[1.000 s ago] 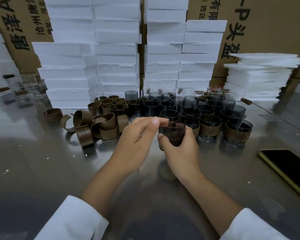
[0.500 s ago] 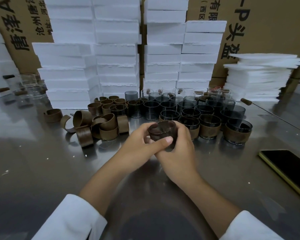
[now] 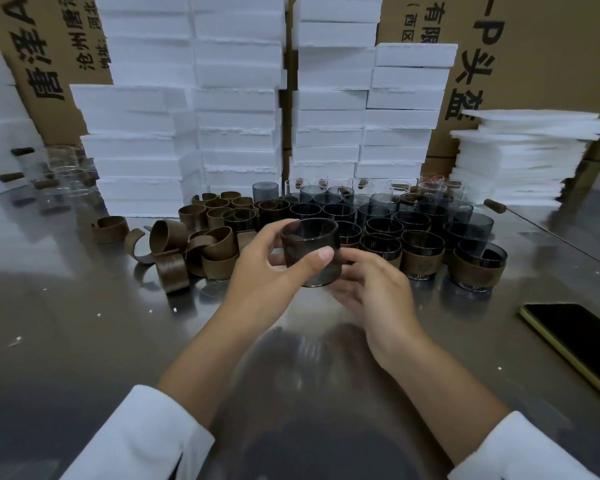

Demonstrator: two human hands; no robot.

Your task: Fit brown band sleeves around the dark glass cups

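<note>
Left hand grips one dark glass cup clear of the bench, with the thumb laid across the front wall and the fingers curled round the far left side. Right hand lies loose and uncurled just beside the cup's lower right; its fingertips reach the base, but whether they touch the glass I cannot tell.

A brown band sleeve appears to be wrapped round the held cup. It seems to sit high, towards the rim, with a strip of bare glass showing below it.

On the finished cups at the right of the cluster, the band sits low and dark glass rises above it. By that comparison, the step in hand looks like seating the sleeve rather than starting it.

The next move probably calls for the right hand to take hold of the band or the base. The left would steady the glass while the sleeve is slid down level and square. The cup would then go down among the finished ones.

Loose sleeves lie heaped on the bench to the left. Unsleeved cups stand in rows behind, so plenty of the task remains. A phone lies at the right edge, well apart from the work.
</note>
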